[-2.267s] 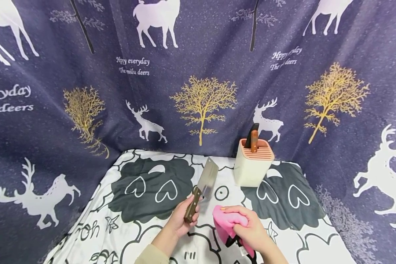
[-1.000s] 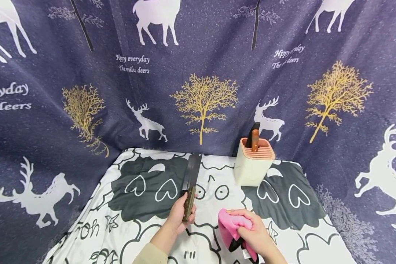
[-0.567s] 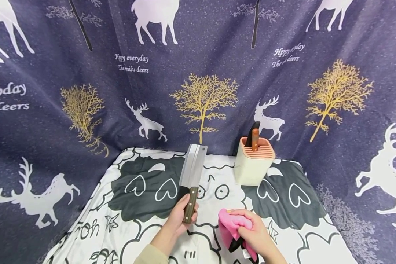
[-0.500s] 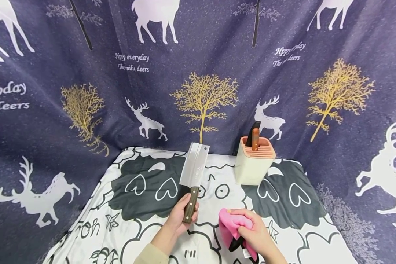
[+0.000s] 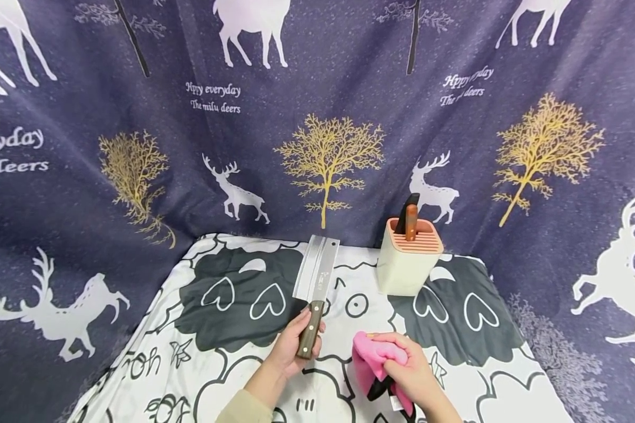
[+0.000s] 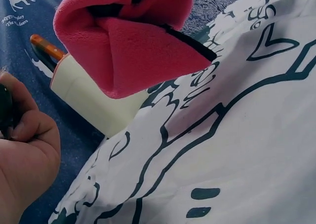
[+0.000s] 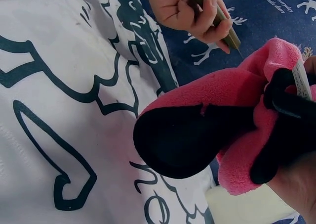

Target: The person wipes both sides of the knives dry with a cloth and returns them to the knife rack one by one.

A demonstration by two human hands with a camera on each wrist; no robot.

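My left hand [image 5: 291, 346] grips the brown riveted handle of a cleaver [image 5: 316, 271]. Its broad steel blade points away from me, flat side facing up at the head camera. To the right, my right hand [image 5: 414, 370] holds a bunched pink cloth [image 5: 370, 355] with black trim and a white tag. The cloth is apart from the cleaver. From the right wrist, the cloth [image 7: 212, 95] shows a rounded black patch, and the cleaver's handle [image 7: 224, 28] appears in the left hand beyond. In the left wrist view the cloth [image 6: 143, 56] hangs above the bedding-like cover.
A cream knife block [image 5: 402, 270] with an orange slatted top stands at the back right. In it are an orange-brown handled knife [image 5: 411, 223] and a black-handled one [image 5: 414, 200]. A black-and-white printed cloth [image 5: 307, 388] covers the surface; a dark blue deer-print curtain [image 5: 243, 135] hangs behind.
The cleaver's blade has turned from a steep, dark angle to flat side up, then shifted slightly right with the left hand. The right hand and pink cloth have barely moved.
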